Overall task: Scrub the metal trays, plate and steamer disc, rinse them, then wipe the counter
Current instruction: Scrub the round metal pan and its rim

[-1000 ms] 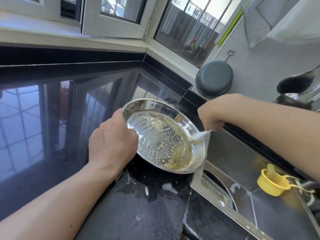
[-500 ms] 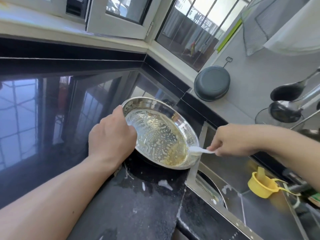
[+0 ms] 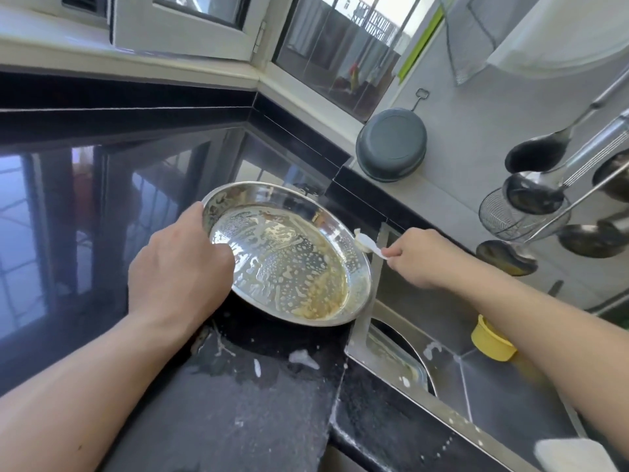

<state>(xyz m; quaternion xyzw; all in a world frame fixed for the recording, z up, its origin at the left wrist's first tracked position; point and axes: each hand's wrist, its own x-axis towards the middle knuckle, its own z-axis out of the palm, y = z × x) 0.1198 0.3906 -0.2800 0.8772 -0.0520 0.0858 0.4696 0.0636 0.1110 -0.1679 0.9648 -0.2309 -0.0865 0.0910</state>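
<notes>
No readable writing anywhere, soapy round metal tray (image 3: 286, 257) on black tabletop (image 3: 238, 403) just beside sink (image 3: 425, 301), left hand (image 3: 177, 270) gripping tray's near-left rim, right hand (image 3: 422, 258) pinching white spoon (image 3: 369, 245) at tray's far-right rim, yellow cup (image 3: 490, 340) in sink, grey pan (image 3: 391, 144) beyond tray, ladles (image 3: 534, 155) hanging above sink

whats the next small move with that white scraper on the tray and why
Probably draw the white scraper back down across the metal tray, toward the yellowish residue pooled at its lower edge. The right hand pinches it at the tray's far rim, the left hand grips the near rim, and residue covers the bottom.
</notes>
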